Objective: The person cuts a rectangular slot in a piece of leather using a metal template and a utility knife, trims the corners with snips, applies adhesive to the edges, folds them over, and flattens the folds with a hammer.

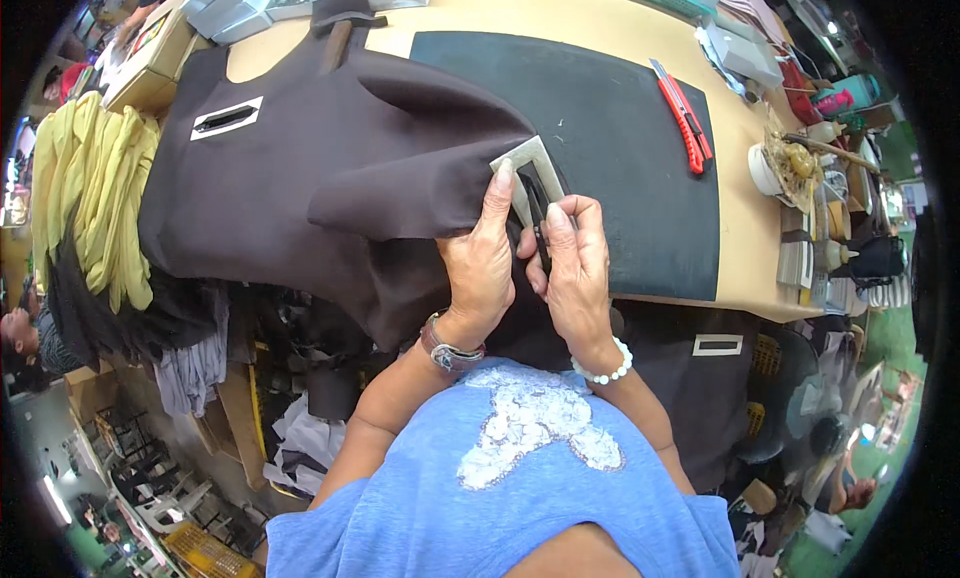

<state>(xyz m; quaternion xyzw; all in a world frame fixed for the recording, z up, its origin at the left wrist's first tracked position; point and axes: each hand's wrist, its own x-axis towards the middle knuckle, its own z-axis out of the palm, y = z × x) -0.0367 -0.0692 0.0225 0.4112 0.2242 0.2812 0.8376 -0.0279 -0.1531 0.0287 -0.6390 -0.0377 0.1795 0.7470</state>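
Here, the left hand [482,263] presses flat on the dark fabric [330,168], its forefinger extended onto a grey template [532,163] just above the fingertips. The right hand [572,268], touching the left, pinches a thin dark tool [540,233] against the fabric below the template. A red cutter [683,118] lies well apart on the black mat [630,178].
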